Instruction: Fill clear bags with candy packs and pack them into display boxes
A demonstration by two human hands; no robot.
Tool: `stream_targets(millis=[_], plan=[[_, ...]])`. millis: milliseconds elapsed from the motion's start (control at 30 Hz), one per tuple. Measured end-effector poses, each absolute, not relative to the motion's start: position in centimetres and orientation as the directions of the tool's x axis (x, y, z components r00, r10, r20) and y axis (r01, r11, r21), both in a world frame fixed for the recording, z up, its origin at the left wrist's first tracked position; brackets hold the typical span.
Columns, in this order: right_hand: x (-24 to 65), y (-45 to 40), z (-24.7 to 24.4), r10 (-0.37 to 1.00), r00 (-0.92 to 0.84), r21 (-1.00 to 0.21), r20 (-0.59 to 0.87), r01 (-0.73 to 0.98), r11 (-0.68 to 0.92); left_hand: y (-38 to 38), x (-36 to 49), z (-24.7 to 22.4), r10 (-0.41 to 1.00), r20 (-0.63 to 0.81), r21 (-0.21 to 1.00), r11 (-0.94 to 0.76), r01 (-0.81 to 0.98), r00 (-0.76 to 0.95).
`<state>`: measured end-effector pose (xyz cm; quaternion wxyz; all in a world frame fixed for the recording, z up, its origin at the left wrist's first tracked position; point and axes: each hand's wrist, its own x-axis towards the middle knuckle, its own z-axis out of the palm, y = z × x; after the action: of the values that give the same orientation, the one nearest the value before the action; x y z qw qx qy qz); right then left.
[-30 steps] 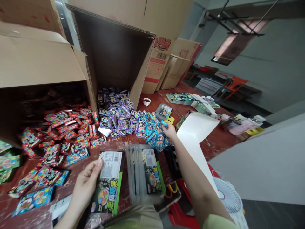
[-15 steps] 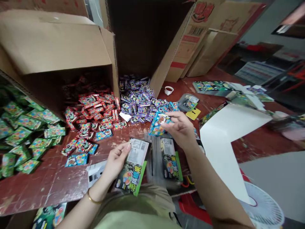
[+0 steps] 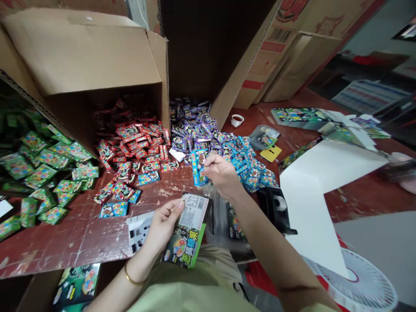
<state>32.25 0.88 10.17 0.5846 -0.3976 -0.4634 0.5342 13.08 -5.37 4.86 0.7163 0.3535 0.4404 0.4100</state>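
My left hand [image 3: 165, 221] is closed on the edge of a flat black-and-green candy pouch [image 3: 185, 236] with a white barcode label, held low in front of my body. Between the closed fingers of my right hand [image 3: 221, 173] is a small blue candy packet [image 3: 199, 168], raised just over the front of the purple candy packets [image 3: 195, 136]. A heap of blue candy packets [image 3: 256, 171] lies right of that hand. Under my right forearm, a clear plastic tray or wrap [image 3: 221, 216] with another dark pouch is partly hidden.
Red packets [image 3: 139, 141] spill from a cardboard box [image 3: 97, 56]; green packets [image 3: 39, 169] lie at far left. A black tape dispenser [image 3: 276, 208] stands beside white card [image 3: 308, 208]. A small cup [image 3: 237, 121] of dark liquid sits behind. A fan [image 3: 364, 277] is at lower right.
My right hand has moved left with the blue packet, which now stands more upright. The blue heap and tape dispenser show more fully. My left hand keeps hold of the pouch.
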Motion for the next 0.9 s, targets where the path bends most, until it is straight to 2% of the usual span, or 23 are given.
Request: stream_targets(millis=[67,167,267,367,467,533,700,833,900], plan=[[31.9,0.6,9.6,0.988,-0.02,-0.977,0.152,-0.151,0.147,-5.5,12.8,4.9,0.897,-0.347,0.863,0.42,-0.28,0.276],[32.7,-0.4,9.1,0.975,-0.166,-0.987,0.146,0.045,0.155,-5.6,12.4,4.8,0.9,-0.353,0.864,0.418,-0.28,0.254],[34.0,-0.9,9.3,0.946,-0.3,-0.952,0.125,0.233,0.199,-5.6,12.5,4.8,0.911,-0.344,0.887,0.395,-0.238,0.229],[34.4,-0.7,9.8,0.904,-0.396,-0.894,0.162,0.33,0.304,-5.6,13.1,4.9,0.908,-0.339,0.898,0.39,-0.204,0.245],[33.7,-0.3,10.1,0.853,-0.483,-0.833,0.197,0.377,0.406,-5.8,13.5,4.8,0.905,-0.336,0.902,0.389,-0.189,0.26],[33.1,-0.3,9.9,0.853,-0.487,-0.83,0.189,0.386,0.404,-5.9,13.4,4.4,0.905,-0.343,0.902,0.392,-0.181,0.252],[31.8,-1.0,8.5,0.933,-0.286,-0.863,0.218,0.39,0.322,-6.2,11.9,3.3,0.921,-0.346,0.889,0.383,-0.252,0.18],[30.8,-1.2,6.9,0.85,-0.494,-0.889,0.181,0.287,0.356,-6.2,11.0,3.0,0.921,-0.344,0.887,0.382,-0.259,0.18],[31.0,-0.1,6.0,0.862,-0.472,-0.886,0.183,0.301,0.353,-6.1,10.5,3.1,0.909,-0.36,0.885,0.404,-0.233,0.209]])
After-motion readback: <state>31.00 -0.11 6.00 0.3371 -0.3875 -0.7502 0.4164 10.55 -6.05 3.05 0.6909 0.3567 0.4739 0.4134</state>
